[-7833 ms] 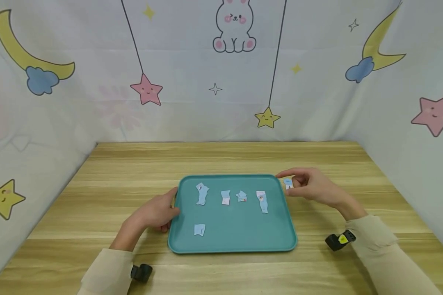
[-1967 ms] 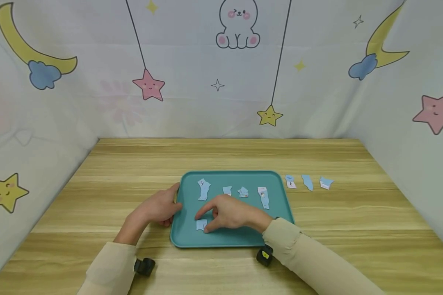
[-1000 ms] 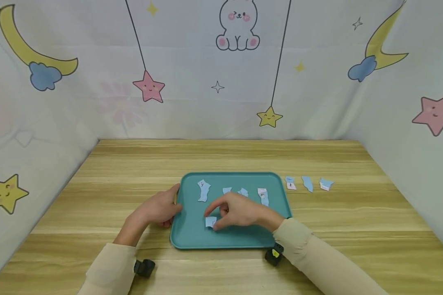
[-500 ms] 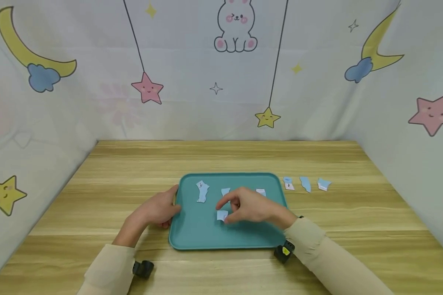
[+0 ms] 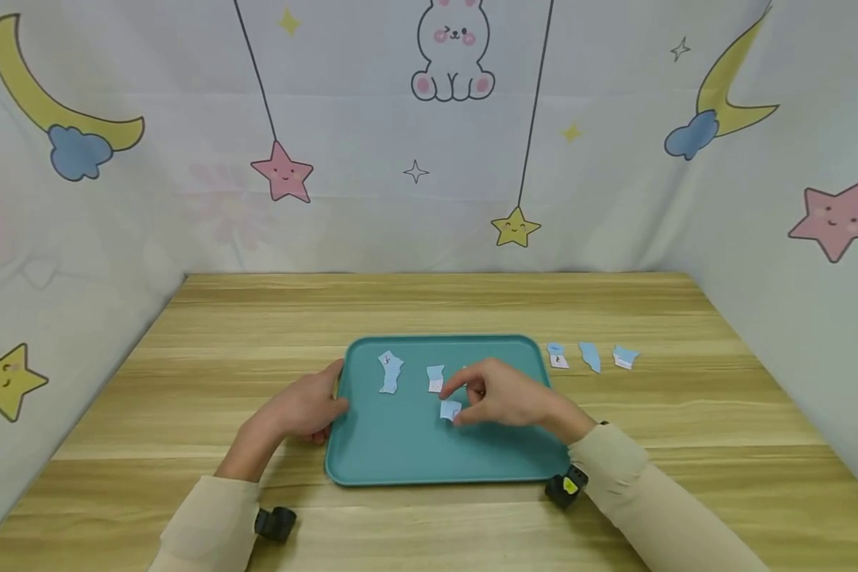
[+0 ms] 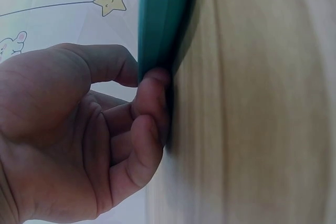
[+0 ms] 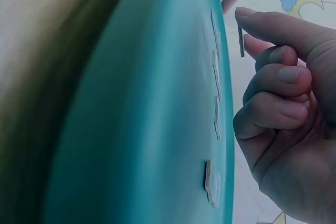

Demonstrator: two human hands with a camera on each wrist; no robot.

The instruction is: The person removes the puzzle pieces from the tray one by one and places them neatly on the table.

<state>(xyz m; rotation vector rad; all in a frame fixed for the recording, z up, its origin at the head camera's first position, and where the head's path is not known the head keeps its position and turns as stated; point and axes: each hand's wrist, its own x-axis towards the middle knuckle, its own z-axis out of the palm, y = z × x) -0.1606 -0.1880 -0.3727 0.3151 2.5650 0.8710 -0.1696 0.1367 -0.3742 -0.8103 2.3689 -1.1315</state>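
My right hand (image 5: 506,397) pinches a small light-blue puzzle piece (image 5: 450,410) between thumb and forefinger, above the middle of the teal tray (image 5: 393,457). In the right wrist view this piece (image 7: 241,41) appears edge-on, raised off the tray, while the other fingers are curled in. My left hand (image 5: 303,407) grips the tray's left side, with the thumb at the rim and fingertips (image 6: 156,80) tucked at the underside. A long blue piece (image 5: 391,372) lies at the tray's upper left, and a blue-and-pink piece (image 5: 435,379) to its right. My right hand mostly covers the other pieces in the head view.
On the wooden table (image 5: 243,318), a blue-and-white piece (image 5: 558,356), a narrow blue piece (image 5: 589,357) and another blue-and-white piece (image 5: 625,357) lie in a row right of the tray. A printed cloth wall (image 5: 357,222) stands behind the table.
Three pieces now lie right of the tray, where my right hand held one earlier. That hand has lifted the lower-left piece and carried it right and away. My left hand stays at the tray.
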